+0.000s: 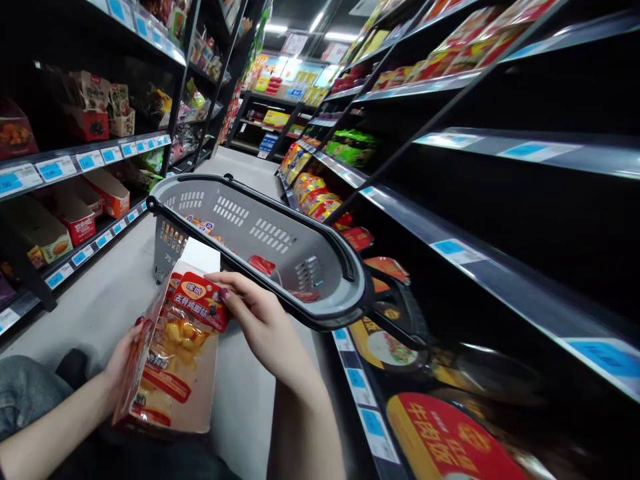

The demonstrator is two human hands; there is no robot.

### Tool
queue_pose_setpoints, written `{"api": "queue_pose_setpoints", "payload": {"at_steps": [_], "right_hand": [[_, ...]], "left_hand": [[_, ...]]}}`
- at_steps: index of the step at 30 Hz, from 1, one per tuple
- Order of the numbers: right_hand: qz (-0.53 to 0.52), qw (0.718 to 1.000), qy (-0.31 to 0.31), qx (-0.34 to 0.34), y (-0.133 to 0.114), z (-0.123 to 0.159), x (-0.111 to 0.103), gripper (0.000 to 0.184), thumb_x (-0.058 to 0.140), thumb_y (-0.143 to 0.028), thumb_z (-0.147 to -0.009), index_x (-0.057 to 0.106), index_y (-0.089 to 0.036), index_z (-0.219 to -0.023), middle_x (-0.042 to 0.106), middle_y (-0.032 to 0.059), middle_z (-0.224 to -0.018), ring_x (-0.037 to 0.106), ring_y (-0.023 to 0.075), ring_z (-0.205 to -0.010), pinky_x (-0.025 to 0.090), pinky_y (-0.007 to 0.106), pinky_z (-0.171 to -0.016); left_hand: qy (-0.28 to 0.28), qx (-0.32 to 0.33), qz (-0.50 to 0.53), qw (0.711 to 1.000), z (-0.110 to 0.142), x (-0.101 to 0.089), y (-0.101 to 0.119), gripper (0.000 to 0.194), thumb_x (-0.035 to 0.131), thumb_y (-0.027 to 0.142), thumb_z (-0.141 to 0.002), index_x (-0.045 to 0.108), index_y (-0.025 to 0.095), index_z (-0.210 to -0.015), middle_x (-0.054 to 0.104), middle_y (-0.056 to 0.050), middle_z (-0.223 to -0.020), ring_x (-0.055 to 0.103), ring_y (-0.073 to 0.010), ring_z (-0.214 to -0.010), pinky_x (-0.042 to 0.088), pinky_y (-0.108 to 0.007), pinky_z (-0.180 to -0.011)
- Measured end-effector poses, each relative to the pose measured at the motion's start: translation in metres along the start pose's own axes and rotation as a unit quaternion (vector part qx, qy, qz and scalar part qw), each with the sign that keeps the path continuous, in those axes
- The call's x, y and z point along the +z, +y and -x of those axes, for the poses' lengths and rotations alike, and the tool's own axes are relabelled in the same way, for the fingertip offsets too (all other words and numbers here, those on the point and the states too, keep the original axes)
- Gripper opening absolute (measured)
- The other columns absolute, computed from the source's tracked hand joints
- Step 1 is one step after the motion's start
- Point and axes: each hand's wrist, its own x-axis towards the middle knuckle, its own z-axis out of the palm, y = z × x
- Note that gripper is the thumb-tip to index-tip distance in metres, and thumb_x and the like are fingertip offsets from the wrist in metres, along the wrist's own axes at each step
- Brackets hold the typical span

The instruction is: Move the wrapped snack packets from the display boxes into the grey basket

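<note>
My left hand (121, 357) is wrapped round the left side of an open cardboard display box (204, 403), tilted in front of my knees. Inside it lies a clear-fronted snack packet (185, 333) with a red printed header and yellowish-brown food; another packet seems to lie below it. My right hand (260, 323) pinches the top right corner of the red header between thumb and fingers. Just beyond the box stands a grey shopping basket (330, 257) with a black handle. Several orange-and-white packets and a few red packets lie in it.
Shelves with snack bags and open cartons (107, 190) line the left side. To the right, shelves hold green bags (350, 147), yellow-and-red bags (320, 197) and, low down, round-ended red packages (445, 433). A pale floor (243, 163) runs toward a far shelf.
</note>
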Motion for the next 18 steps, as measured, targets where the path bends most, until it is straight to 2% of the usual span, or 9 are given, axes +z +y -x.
{"api": "queue_pose_setpoints", "payload": {"at_steps": [3,8,12,14,16,18], "right_hand": [[-0.018,1.000,-0.006,0.004,0.002,-0.001,0.000,0.026,0.043,-0.031,-0.090,0.063,-0.021,-0.104,0.070,0.0050,-0.097,0.064,0.0189,-0.088,0.048,0.031,-0.074],[-0.038,0.999,-0.017,-0.002,0.003,-0.002,0.002,0.024,0.045,-0.030,-0.089,0.063,-0.022,-0.103,0.070,0.0047,-0.099,0.065,0.0183,-0.089,0.049,0.031,-0.076],[-0.055,0.998,0.004,-0.014,0.003,-0.003,0.003,0.017,0.047,-0.028,-0.088,0.062,-0.022,-0.091,0.065,0.0015,-0.081,0.060,0.0162,-0.075,0.046,0.029,-0.067],[-0.120,0.992,0.037,-0.020,0.005,-0.005,0.005,0.010,0.051,-0.025,-0.085,0.060,-0.022,-0.083,0.059,-0.0006,-0.073,0.053,0.0142,-0.066,0.042,0.027,-0.061],[-0.258,0.962,0.078,-0.044,0.007,-0.008,0.008,0.009,0.055,-0.023,-0.079,0.053,-0.022,-0.071,0.051,-0.0025,-0.068,0.047,0.0125,-0.062,0.038,0.026,-0.058],[-0.415,0.902,0.100,-0.067,0.010,-0.013,0.011,0.023,0.060,-0.024,-0.073,0.041,-0.021,-0.060,0.040,-0.0041,-0.062,0.040,0.0110,-0.057,0.035,0.025,-0.055]], "left_hand": [[-0.005,0.000,-0.002,1.000,0.000,0.000,0.000,0.054,0.036,0.039,-0.091,0.049,0.001,-0.129,0.076,-0.014,-0.089,0.067,-0.0287,-0.099,0.046,-0.042,-0.096],[-0.010,0.002,-0.012,1.000,-0.001,-0.004,-0.001,0.053,0.035,0.039,-0.091,0.051,0.003,-0.127,0.076,-0.013,-0.090,0.069,-0.0278,-0.096,0.047,-0.042,-0.094],[-0.034,-0.006,-0.016,0.999,-0.004,-0.008,-0.001,0.055,0.036,0.040,-0.091,0.051,0.001,-0.126,0.075,-0.016,-0.092,0.069,-0.0293,-0.094,0.047,-0.043,-0.093],[-0.038,-0.006,-0.018,0.999,-0.006,-0.011,-0.002,0.055,0.038,0.040,-0.090,0.050,0.000,-0.127,0.075,-0.016,-0.092,0.070,-0.0299,-0.092,0.047,-0.044,-0.093],[-0.035,0.000,-0.010,0.999,-0.006,-0.012,-0.003,0.055,0.039,0.039,-0.090,0.049,0.002,-0.129,0.076,-0.014,-0.092,0.070,-0.0290,-0.092,0.047,-0.044,-0.094],[-0.029,0.007,-0.002,1.000,-0.006,-0.012,-0.003,0.055,0.040,0.039,-0.090,0.047,0.003,-0.131,0.076,-0.013,-0.093,0.069,-0.0284,-0.095,0.046,-0.043,-0.096]]}}
